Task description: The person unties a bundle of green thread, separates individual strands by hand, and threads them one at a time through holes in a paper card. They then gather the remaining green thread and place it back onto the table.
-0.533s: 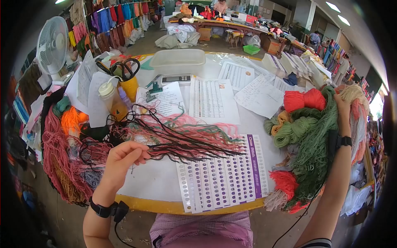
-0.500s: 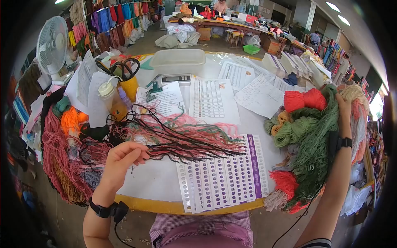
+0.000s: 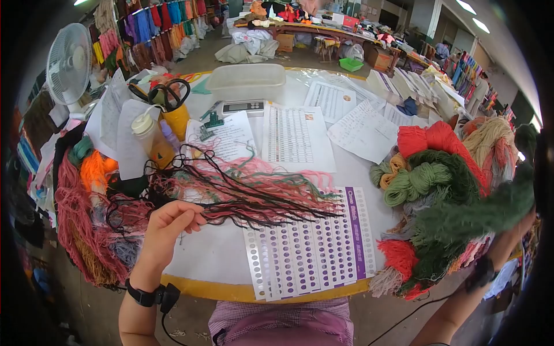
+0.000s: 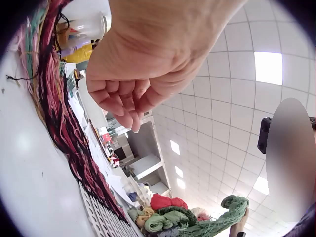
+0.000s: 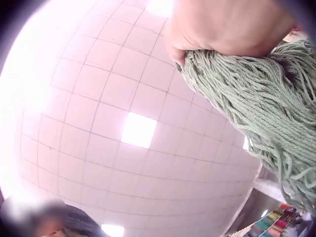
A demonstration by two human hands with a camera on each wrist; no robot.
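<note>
My right hand [image 5: 227, 27] grips one end of a green yarn skein [image 5: 256, 98], raised at the right of the table; in the head view the skein [image 3: 476, 216] stretches sideways and blurs. My left hand [image 3: 167, 228] hovers by the front left of the table, its fingers loosely curled. The left wrist view shows nothing between those fingers. Beside them, a bundle of black, pink and green threads [image 3: 248, 187] lies across the table. Its right ends overlap a purple-and-white card with rows of holes [image 3: 311, 259].
Red yarn [image 3: 435, 144] and a light green hank [image 3: 415, 187] are piled at the right. More yarn [image 3: 81, 219] hangs over the left edge. Papers [image 3: 291, 135], a digital scale [image 3: 245, 108], a clear plastic tub [image 3: 248, 83], a bottle [image 3: 150, 138] and a fan [image 3: 69, 63] stand farther back.
My right hand has swung outward to the right and pulled the green skein with it, uncovering more red and dark green yarn. The left hand has barely moved.
</note>
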